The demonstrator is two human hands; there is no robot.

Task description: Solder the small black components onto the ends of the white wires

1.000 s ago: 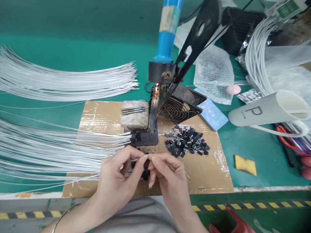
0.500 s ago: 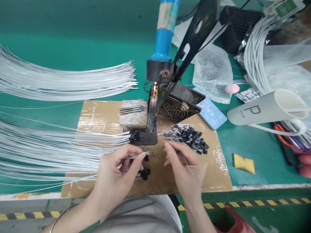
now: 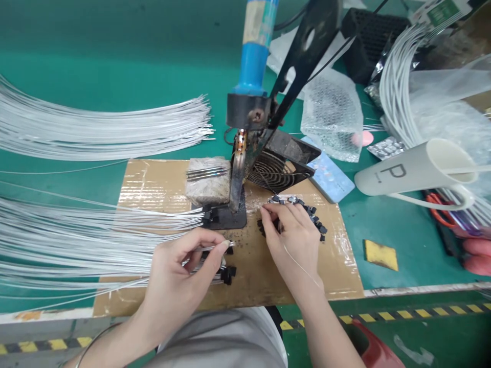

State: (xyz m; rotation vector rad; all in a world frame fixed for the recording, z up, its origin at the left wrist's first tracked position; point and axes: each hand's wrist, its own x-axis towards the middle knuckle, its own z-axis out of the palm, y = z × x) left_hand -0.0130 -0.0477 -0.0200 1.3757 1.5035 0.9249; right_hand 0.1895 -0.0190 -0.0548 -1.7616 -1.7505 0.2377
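Note:
My left hand (image 3: pixel 184 276) pinches the stripped end of a thin white wire (image 3: pixel 209 249) between thumb and forefinger, above a few finished wire ends with black caps (image 3: pixel 227 273). My right hand (image 3: pixel 293 240) rests palm down on the pile of small black parts (image 3: pixel 312 217), fingers curled into it, with a thin strand of solder wire (image 3: pixel 303 266) trailing over its back. Both hands are over a taped cardboard sheet (image 3: pixel 153 189). Just beyond them stands a blue-handled soldering iron (image 3: pixel 251 66) in a black stand (image 3: pixel 230 214).
Bundles of white wires (image 3: pixel 95 128) fan out across the green table at left. A sponge block (image 3: pixel 209 181), a small fan (image 3: pixel 276 171), bubble wrap (image 3: pixel 332 115), a white tube (image 3: pixel 414 171), coiled white cable (image 3: pixel 399 82) and a yellow pad (image 3: pixel 380 254) lie around.
My right hand let go of the wire end near my left hand and moved right and forward onto the pile of black parts. My left hand stayed put, still pinching the wire.

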